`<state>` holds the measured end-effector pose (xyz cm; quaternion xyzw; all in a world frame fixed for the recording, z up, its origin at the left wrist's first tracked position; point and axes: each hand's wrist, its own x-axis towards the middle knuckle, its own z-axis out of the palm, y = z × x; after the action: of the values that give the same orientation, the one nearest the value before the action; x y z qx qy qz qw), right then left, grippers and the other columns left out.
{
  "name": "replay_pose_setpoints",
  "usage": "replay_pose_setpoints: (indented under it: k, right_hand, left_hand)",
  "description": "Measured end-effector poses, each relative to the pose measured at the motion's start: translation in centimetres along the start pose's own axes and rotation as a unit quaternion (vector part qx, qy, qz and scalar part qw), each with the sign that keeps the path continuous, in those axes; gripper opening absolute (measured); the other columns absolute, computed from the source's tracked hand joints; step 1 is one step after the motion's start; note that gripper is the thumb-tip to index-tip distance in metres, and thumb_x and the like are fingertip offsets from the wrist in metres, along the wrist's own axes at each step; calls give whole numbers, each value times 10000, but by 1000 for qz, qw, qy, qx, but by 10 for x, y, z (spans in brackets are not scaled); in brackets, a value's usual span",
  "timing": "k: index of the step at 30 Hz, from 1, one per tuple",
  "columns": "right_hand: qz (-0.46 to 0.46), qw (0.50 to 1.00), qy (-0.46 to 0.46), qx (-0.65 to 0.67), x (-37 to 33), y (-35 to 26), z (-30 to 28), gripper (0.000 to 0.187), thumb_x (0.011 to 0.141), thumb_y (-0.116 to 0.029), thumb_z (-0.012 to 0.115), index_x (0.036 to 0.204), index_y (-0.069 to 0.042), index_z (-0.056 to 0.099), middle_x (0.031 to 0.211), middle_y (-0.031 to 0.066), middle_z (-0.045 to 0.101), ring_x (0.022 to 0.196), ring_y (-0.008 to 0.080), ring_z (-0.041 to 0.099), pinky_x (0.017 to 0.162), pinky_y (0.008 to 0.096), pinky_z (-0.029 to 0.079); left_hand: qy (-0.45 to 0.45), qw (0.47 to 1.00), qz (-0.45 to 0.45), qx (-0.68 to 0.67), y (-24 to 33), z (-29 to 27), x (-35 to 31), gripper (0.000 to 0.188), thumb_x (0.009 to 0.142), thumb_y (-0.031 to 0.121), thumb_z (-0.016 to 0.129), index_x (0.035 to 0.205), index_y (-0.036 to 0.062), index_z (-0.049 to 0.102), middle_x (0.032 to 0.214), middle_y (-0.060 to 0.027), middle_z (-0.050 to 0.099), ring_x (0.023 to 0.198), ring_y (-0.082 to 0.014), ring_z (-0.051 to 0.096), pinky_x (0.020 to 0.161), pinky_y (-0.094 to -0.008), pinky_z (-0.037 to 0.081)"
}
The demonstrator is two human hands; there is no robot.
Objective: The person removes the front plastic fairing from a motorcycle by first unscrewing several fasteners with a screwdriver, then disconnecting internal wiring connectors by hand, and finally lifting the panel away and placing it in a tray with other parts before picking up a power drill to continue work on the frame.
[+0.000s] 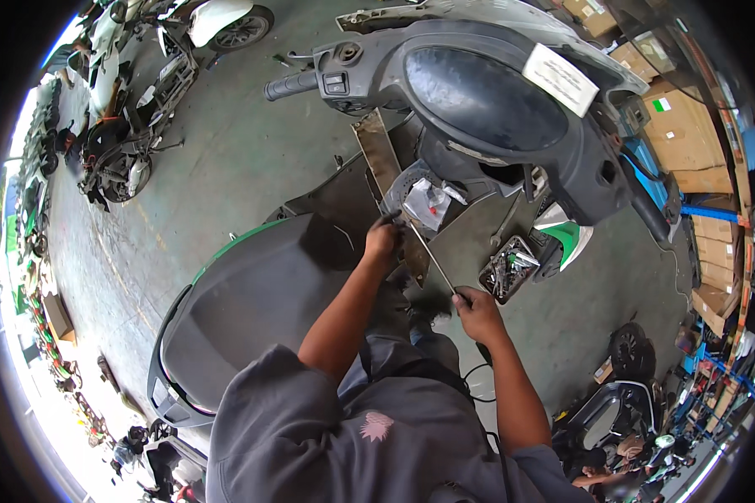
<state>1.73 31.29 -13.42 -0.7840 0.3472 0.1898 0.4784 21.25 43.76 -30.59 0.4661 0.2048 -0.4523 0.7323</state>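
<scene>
My right hand [480, 317] is closed around the near end of a long thin metal rod [432, 258], which looks like a screwdriver, though its handle is hidden in my fist. The rod slants forward and left. Close to its far end, my left hand [382, 236] has its fingers pinched together; what they hold is too small to make out. Both hands are over the middle of a partly stripped scooter, between its dark seat [252, 293] and its grey handlebar cover [478, 84]. Just beyond my left fingers lies a clear plastic bag [428, 203] with a small red item.
A black tray [508, 270] of small metal parts sits on the floor to the right, beside a wrench [505, 225]. A brown-stained panel [379, 151] stands ahead. Cardboard boxes [684, 138] fill shelves at right. Stripped motorcycles [126, 159] stand at left; people are at lower right.
</scene>
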Motion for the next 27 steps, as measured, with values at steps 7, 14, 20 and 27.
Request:
replay_pose_setpoints:
  k: [7, 14, 20, 27]
  right_hand:
    - [-13, 998, -60, -16, 119, 61, 85, 257, 863, -224, 557, 975, -8, 642, 938, 223, 636, 924, 417, 584, 807, 445, 471]
    - [27, 992, -62, -110, 185, 91, 132, 219, 845, -189, 535, 900, -2, 636, 898, 235, 628, 885, 433, 581, 785, 467, 468]
    - [130, 960, -143, -201, 196, 67, 145, 220, 845, -185, 527, 882, 1, 639, 919, 240, 631, 908, 435, 581, 806, 472, 468]
    - [74, 994, 7, -78, 207, 98, 158, 205, 865, -157, 519, 976, -7, 604, 877, 236, 629, 861, 422, 593, 751, 463, 461]
  left_hand:
    - [70, 945, -42, -317, -75, -44, 57, 241, 945, 251, 434, 993, 52, 562, 802, -60, 588, 719, -198, 577, 692, -330, 509]
    - [250, 916, -130, -286, -111, -82, 139, 287, 958, 320, 378, 859, 96, 527, 680, -49, 563, 524, -207, 494, 486, -358, 421]
    - [341, 922, -133, -126, -170, -132, 170, 374, 951, 327, 367, 809, 31, 545, 705, -137, 594, 575, -273, 560, 545, -436, 448]
    - [436, 801, -17, 410, -156, -116, 156, 429, 888, 318, 396, 943, -43, 623, 970, -286, 610, 935, -445, 577, 827, -478, 441]
